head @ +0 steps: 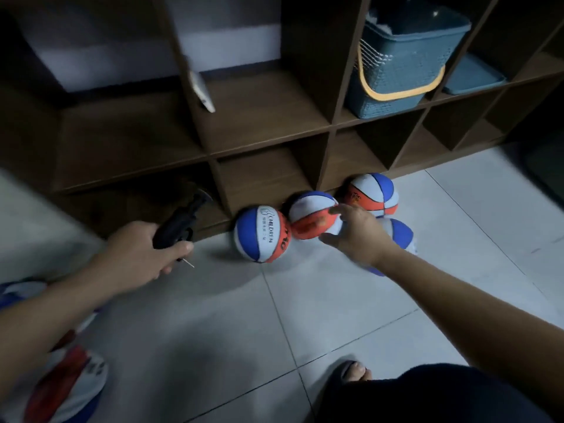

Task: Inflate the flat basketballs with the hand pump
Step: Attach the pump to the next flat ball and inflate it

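At the bottom right of the frame a dark-clothed knee fills the corner, and just above its left edge a foot in a sandal rests on the pale tiled floor. In the lower left corner lie two more balls in red, white and blue, blurred and partly cut off by the frame edge (whether they are flat or full cannot be told).

Further up, at centre left, the left hand is wrapped tightly around the black hand pump, its thin metal needle sticking out below the thumb toward the floor. The pump's far end points up and right toward the shelf.

At centre right, the right hand reaches forward with fingers spread apart, its fingertips touching the middle basketball; it is not closed around it. Just left of that ball sits a basketball marked CHILDREN, touching it. A third basketball lies behind the hand to the right, and a fourth basketball shows partly from behind the wrist.

All four rest on the floor against the foot of a dark wooden cubby shelf. In the upper right a blue basket with a yellow handle sits in one cubby, a blue lid or tray in the next.
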{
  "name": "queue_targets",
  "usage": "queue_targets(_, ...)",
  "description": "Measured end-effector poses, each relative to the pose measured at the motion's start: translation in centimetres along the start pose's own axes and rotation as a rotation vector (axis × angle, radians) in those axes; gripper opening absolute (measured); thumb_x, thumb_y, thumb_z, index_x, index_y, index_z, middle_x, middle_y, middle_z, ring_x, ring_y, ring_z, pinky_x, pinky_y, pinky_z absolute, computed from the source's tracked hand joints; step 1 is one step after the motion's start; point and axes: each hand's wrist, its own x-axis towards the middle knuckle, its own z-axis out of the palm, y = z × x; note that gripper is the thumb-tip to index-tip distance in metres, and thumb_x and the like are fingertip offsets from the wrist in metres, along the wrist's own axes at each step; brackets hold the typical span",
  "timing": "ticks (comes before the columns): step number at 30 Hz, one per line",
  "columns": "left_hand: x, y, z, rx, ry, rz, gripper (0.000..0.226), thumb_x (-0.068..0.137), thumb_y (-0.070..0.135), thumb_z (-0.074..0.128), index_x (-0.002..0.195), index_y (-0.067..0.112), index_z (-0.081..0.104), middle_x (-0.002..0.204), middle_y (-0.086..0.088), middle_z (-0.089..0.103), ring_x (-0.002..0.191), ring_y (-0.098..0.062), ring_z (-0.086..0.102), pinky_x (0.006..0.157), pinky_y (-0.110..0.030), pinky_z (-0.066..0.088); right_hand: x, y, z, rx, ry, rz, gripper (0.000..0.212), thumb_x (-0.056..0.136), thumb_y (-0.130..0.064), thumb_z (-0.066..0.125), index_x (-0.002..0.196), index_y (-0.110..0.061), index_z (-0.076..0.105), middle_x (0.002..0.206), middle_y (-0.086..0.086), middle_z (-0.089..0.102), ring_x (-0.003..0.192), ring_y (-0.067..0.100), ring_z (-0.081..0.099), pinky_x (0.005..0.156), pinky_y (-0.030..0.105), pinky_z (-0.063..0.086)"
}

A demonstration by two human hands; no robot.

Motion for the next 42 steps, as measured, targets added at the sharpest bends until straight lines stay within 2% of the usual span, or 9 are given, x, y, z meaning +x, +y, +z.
queue_targets(7,-5.1,-10.0,-12.1,0.146,0.070,-0.060,0.042,0.096,0.049,0.080,0.073,0.014,0.073,0.059,-0.001,0.072,0.047,-0.008,0.064,0.056,-0.033,0.045,1.6,-20.3,1.5,-0.023,-0.306,-0.422,0.050,0.087,-0.048,0.086,0.128,-0.023,0.071,0.117,-0.012,0.071,0.103,0.007,0.069,0.095,0.029,0.056)
queue_targets(14,-10.6,-22.5,-16.4,0.184,0.065,-0.254,0.037,0.096,0.046,0.081,0.085,0.012,0.072,0.067,-0.007,0.073,0.057,-0.017,0.068,0.056,-0.034,0.048,-0.6,-34.1,18.1,-0.122,-0.599,-0.570,0.076,0.087,-0.061,0.083,0.147,-0.022,0.060,0.144,-0.002,0.062,0.119,0.016,0.065,0.094,0.029,0.050)
queue_targets(20,-11.4,-26.9,-16.2,0.186,-0.009,-0.310,0.030,0.094,0.042,0.084,0.082,0.019,0.068,0.073,-0.005,0.069,0.064,-0.020,0.066,0.059,-0.031,0.046,-4.4,-37.7,32.1,0.019,-0.755,-0.533,0.090,0.086,-0.046,0.089,0.160,-0.019,0.046,0.161,0.004,0.049,0.142,0.023,0.049,0.110,0.024,0.036)
queue_targets(24,-11.7,-28.7,-17.2,0.152,-0.012,-0.369,0.027,0.095,0.042,0.083,0.097,0.018,0.071,0.080,-0.008,0.078,0.071,-0.025,0.076,0.068,-0.040,0.062,-5.0,-40.9,37.4,0.102,-0.769,-0.597,0.057,0.095,-0.020,0.076,0.148,-0.013,0.056,0.143,0.010,0.063,0.129,0.029,0.059,0.103,0.029,0.044)
queue_targets(30,-11.2,-30.6,-18.1,0.110,-0.027,-0.399,0.028,0.097,0.042,0.082,0.101,0.017,0.071,0.078,-0.005,0.080,0.069,-0.022,0.075,0.076,-0.040,0.064,-4.7,-42.3,42.1,-0.016,-0.808,-0.638,0.101,0.087,-0.022,0.081,0.171,-0.025,0.023,0.171,0.006,0.035,0.151,0.031,0.040,0.115,0.040,0.042)
queue_targets(33,-10.8,-30.3,-18.3,0.114,-0.015,-0.376,0.029,0.098,0.042,0.080,0.101,0.015,0.070,0.077,-0.005,0.080,0.073,-0.024,0.078,0.081,-0.043,0.065,-4.9,-42.0,43.1,-0.172,-0.651,-0.728,0.102,0.084,-0.036,0.083,0.169,-0.025,0.027,0.161,0.009,0.040,0.140,0.036,0.044,0.109,0.048,0.041)
queue_targets(37,-10.3,-29.9,-18.5,0.129,-0.009,-0.341,0.029,0.098,0.040,0.079,0.099,0.014,0.068,0.078,-0.007,0.080,0.058,-0.018,0.071,0.068,-0.038,0.063,-6.1,-39.1,42.8,-0.323,-0.570,-0.739,0.072,0.083,-0.047,0.078,0.149,-0.028,0.056,0.128,0.003,0.048,0.118,0.027,0.045,0.101,0.043,0.039)
queue_targets(40,-9.8,-29.1,-18.3,0.121,-0.022,-0.325,0.028,0.099,0.038,0.079,0.098,0.012,0.068,0.078,-0.007,0.080,0.053,-0.016,0.068,0.057,-0.031,0.056,-7.3,-36.2,41.4,-0.149,-0.670,-0.504,0.071,0.074,-0.045,0.087,0.134,-0.031,0.051,0.131,-0.001,0.045,0.118,0.021,0.046,0.104,0.039,0.046)
queue_targets(42,-9.4,-28.1,-18.0,0.104,-0.029,-0.304,0.029,0.099,0.036,0.079,0.099,0.009,0.069,0.076,-0.009,0.080,0.053,-0.019,0.066,0.056,-0.031,0.055,-8.3,-34.6,39.9,0.000,-0.799,-0.369,0.072,0.074,-0.041,0.090,0.128,-0.034,0.043,0.129,-0.001,0.053,0.109,0.018,0.058,0.093,0.038,0.058)
